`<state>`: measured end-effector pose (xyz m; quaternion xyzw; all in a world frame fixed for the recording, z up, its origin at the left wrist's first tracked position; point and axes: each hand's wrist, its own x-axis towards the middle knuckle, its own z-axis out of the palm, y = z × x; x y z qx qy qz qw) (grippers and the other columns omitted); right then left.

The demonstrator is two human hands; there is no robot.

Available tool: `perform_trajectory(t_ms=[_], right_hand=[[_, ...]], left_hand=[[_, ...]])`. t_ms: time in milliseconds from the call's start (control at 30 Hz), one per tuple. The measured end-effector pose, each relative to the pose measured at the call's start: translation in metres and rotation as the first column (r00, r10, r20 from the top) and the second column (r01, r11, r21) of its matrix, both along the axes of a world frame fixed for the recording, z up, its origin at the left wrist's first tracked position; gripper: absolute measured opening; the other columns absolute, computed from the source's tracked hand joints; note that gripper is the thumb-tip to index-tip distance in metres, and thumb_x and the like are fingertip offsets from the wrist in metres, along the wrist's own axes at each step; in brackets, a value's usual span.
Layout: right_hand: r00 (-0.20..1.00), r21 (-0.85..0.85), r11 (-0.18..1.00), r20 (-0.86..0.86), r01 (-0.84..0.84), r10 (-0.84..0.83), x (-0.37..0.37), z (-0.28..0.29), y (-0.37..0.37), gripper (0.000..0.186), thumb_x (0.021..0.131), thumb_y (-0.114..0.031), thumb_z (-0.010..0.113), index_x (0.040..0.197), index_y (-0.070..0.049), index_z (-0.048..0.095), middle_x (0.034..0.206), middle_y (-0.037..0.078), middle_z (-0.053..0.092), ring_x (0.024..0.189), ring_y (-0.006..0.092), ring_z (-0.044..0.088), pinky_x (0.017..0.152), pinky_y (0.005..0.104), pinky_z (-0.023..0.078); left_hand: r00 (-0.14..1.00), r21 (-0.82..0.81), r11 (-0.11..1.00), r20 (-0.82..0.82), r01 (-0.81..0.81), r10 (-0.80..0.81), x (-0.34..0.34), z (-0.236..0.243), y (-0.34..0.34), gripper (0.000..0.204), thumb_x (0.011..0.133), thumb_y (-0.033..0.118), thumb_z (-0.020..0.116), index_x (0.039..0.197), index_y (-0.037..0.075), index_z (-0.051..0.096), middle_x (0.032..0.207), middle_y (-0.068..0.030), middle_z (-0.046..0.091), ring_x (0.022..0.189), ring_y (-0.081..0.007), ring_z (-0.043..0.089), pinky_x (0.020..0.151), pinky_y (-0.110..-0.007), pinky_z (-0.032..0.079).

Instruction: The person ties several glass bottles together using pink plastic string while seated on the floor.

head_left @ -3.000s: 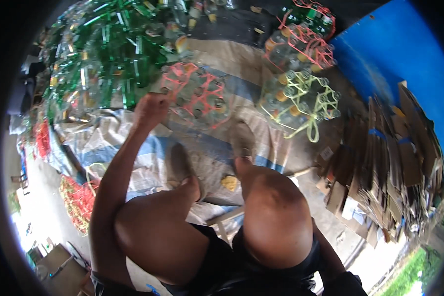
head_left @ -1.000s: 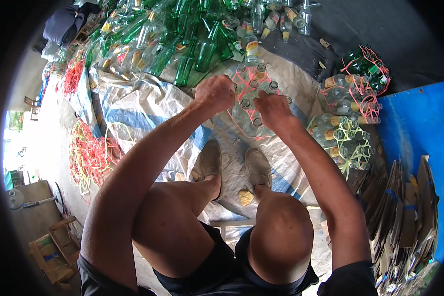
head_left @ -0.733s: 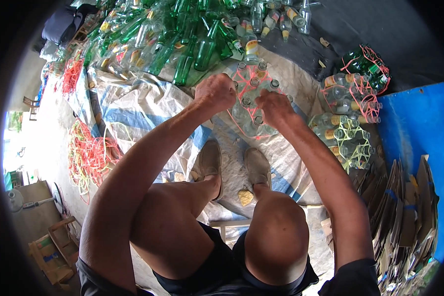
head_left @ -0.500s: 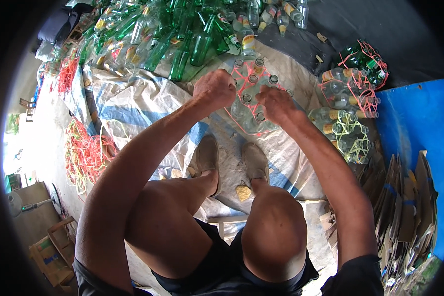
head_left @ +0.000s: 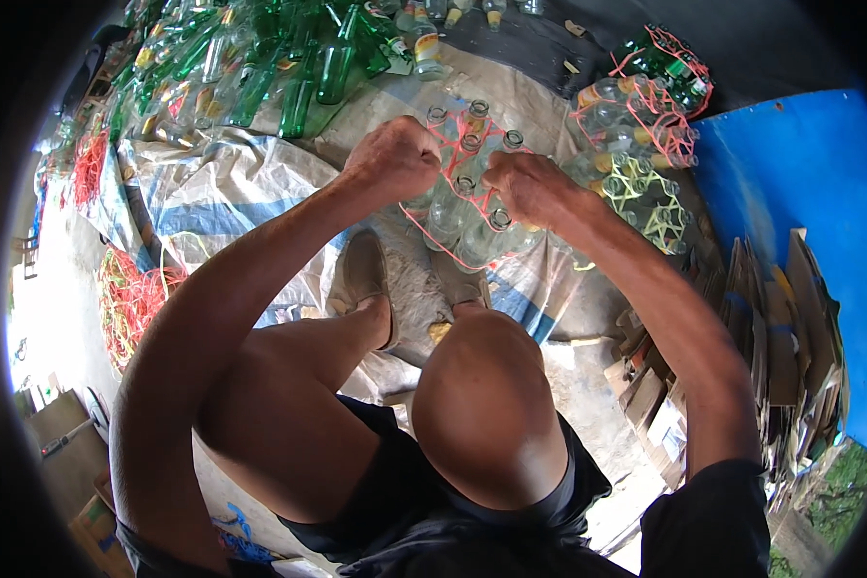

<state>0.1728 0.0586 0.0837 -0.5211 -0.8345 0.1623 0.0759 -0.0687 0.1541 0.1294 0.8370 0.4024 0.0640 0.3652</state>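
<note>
A bundle of clear glass bottles [head_left: 446, 214] stands in front of me, necks up. Pink plastic cord [head_left: 476, 202] winds round the necks, and a loop of it runs low round the bodies. My left hand [head_left: 395, 156] is closed in a fist at the bundle's left edge, where the cord reaches its fingers. On the opposite side my right hand [head_left: 538, 191] is closed over the cord by the bottle necks. The fingertips of both hands are partly hidden. The bundle covers part of my right shoe [head_left: 460, 281]; whether its base touches the sheet is unclear.
Green bottles [head_left: 299, 96] are heaped at the far left. Bundles tied with pink cord [head_left: 660, 125] and yellow-green cord [head_left: 650, 202] stand at the right. Flattened cardboard [head_left: 780, 328] leans by a blue panel [head_left: 790, 164]. Loose cord [head_left: 135, 299] lies left on a striped sheet [head_left: 226, 183].
The view has shifted with my head. Against the ground, the bottle bundle and both hands have moved nearer to me and rightward, so the bundle now overlaps my right shoe.
</note>
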Motion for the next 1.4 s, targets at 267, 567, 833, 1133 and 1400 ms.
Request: perform_trajectory(t_ms=[267,567,833,1133,1400], right_hand=[[0.992,-0.114,0.993,0.125,0.034,-0.020,0.025,0.036,-0.058,0.029,0.077,0.007,0.068,0.103,-0.004,0.075,0.109,0.016,0.067,0.103,0.0394,0.070,0.087,0.0496,0.057],[0.999,-0.065,0.998,0.032,0.012,-0.010,0.047,0.034,-0.123,0.023,0.073,0.006,0.068,0.094,-0.004,0.072,0.104,0.015,0.064,0.097,0.0391,0.069,0.079,0.0518,0.057],[0.998,-0.038,0.999,-0.062,-0.011,0.008,0.063,0.025,-0.168,0.021,0.070,0.005,0.070,0.089,-0.004,0.067,0.096,0.014,0.062,0.092,0.0368,0.068,0.074,0.0480,0.058],[0.993,-0.018,1.000,0.116,0.014,-0.011,0.080,0.009,-0.209,0.019,0.069,0.000,0.073,0.085,-0.006,0.063,0.097,0.008,0.060,0.093,0.0295,0.067,0.078,0.0410,0.061],[0.981,0.126,0.989,0.187,-0.080,0.056,0.096,-0.004,-0.222,0.024,0.065,-0.009,0.075,0.084,-0.011,0.061,0.097,0.005,0.059,0.091,0.0237,0.062,0.081,0.0338,0.056]], left_hand=[[0.991,-0.035,0.992,0.053,0.124,-0.122,0.025,0.015,-0.044,0.020,0.082,0.015,0.062,0.087,0.010,0.080,0.091,-0.0193,0.074,0.086,-0.0400,0.073,0.080,-0.046,0.060],[0.969,-0.033,0.974,0.113,0.225,-0.220,0.044,0.017,-0.099,0.016,0.086,0.011,0.064,0.086,-0.001,0.075,0.071,-0.0193,0.067,0.063,-0.0244,0.067,0.063,-0.041,0.052],[0.938,-0.226,0.915,0.179,0.333,-0.297,0.061,0.006,-0.127,0.014,0.082,0.009,0.060,0.079,-0.003,0.068,0.066,-0.0226,0.053,0.060,-0.0270,0.051,0.061,-0.043,0.048],[0.812,-0.321,0.775,0.432,0.545,-0.393,0.089,-0.040,-0.142,0.013,0.076,0.003,0.055,0.069,-0.005,0.047,0.067,-0.0193,0.031,0.058,-0.0216,0.035,0.057,-0.046,0.040],[0.772,-0.293,0.746,0.461,0.598,-0.438,0.104,-0.055,-0.152,0.012,0.074,0.003,0.055,0.069,-0.004,0.047,0.067,-0.0226,0.033,0.065,-0.0281,0.026,0.057,-0.048,0.041]])
